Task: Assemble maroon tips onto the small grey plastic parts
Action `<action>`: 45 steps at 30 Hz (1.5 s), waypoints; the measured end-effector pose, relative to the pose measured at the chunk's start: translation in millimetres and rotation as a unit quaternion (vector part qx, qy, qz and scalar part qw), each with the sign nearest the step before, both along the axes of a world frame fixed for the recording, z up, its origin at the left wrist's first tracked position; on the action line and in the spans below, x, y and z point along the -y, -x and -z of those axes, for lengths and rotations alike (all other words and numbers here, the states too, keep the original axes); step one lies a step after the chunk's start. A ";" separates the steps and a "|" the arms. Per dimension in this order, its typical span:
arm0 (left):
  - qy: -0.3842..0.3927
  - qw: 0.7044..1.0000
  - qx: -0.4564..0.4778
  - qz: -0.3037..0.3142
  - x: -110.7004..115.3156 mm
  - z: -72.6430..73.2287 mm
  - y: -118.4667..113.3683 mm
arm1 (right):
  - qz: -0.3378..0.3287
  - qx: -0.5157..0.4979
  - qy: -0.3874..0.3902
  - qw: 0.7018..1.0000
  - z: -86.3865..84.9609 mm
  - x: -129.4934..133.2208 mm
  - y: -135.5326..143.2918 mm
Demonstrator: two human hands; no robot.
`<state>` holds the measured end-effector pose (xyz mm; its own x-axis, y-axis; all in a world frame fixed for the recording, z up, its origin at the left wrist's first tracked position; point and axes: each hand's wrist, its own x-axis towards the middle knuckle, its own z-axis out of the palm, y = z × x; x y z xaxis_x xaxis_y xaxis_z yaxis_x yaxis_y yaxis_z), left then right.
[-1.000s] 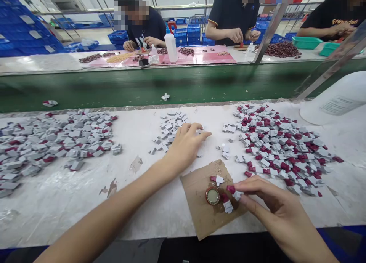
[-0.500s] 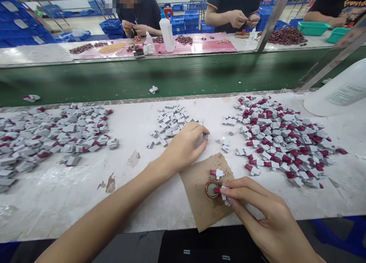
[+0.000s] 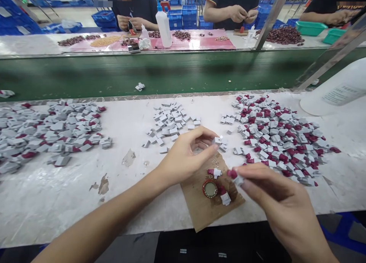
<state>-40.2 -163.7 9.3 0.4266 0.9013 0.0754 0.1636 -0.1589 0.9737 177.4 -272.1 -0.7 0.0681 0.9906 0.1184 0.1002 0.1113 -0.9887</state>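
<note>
Between thumb and fingers, my left hand (image 3: 190,150) pinches a small grey block (image 3: 217,141) above the top of a brown cardboard piece (image 3: 197,213). To its right, my right hand (image 3: 274,194) holds a maroon-and-grey part (image 3: 235,175) by its grey end, maroon end pointing left. On the cardboard lie a round red-rimmed cap (image 3: 210,189), one maroon-and-white part (image 3: 215,173) above it and another maroon-and-grey part (image 3: 225,197) at its right.
Grey blocks (image 3: 171,120) lie loose at the centre. Mixed maroon-and-grey piles (image 3: 280,141) (image 3: 57,129) flank them. A large white bottle (image 3: 334,91) stands right. Beyond the green belt (image 3: 171,74), people work at another table.
My left hand has moved right and now shows a grey block in its fingers. My right hand has risen off the cardboard with a part, and another part now lies beside the cap.
</note>
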 end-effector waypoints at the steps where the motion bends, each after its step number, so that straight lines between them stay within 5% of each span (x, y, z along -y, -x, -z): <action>1: 0.044 0.998 0.036 0.001 3.6 -3.2 -3.3 | 0.027 -0.046 0.013 0.998 1.2 -3.8 -2.2; 6: 0.166 0.974 0.151 0.024 18.6 -11.2 -19.2 | 0.066 -0.226 0.064 0.970 8.8 -19.7 -4.4; 12: 0.178 0.970 0.164 0.035 20.2 -4.7 -24.2 | 0.058 -0.256 0.082 0.961 12.5 -21.5 -0.7; 21: 0.141 0.979 0.133 0.067 18.5 -3.3 -22.2 | 0.058 -0.214 0.073 0.972 13.9 -21.3 -3.0; 26: 0.042 0.995 0.046 0.074 17.6 -8.5 -17.1 | 0.014 -0.098 0.020 0.995 10.7 -18.2 -11.0; 33: -0.025 0.992 -0.026 0.122 3.1 -13.3 -9.3 | -0.011 -0.090 0.026 0.996 5.7 -26.4 -7.4; 37: -0.049 0.986 -0.051 0.152 -18.5 -18.0 -11.3 | -0.002 -0.027 0.032 0.999 -3.6 -45.3 -12.3; 40: -0.072 0.984 -0.118 0.112 -52.2 -21.0 -12.4 | 0.051 0.139 0.020 0.989 -11.9 -70.1 -32.8; 43: -0.116 0.974 -0.192 -0.018 -104.9 -16.2 -10.0 | 0.126 0.377 -0.021 0.917 -14.5 -100.6 -54.4; 45: -0.101 0.966 -0.206 -0.115 -144.5 -9.1 -6.8 | 0.101 0.492 -0.032 0.864 -11.5 -118.5 -59.8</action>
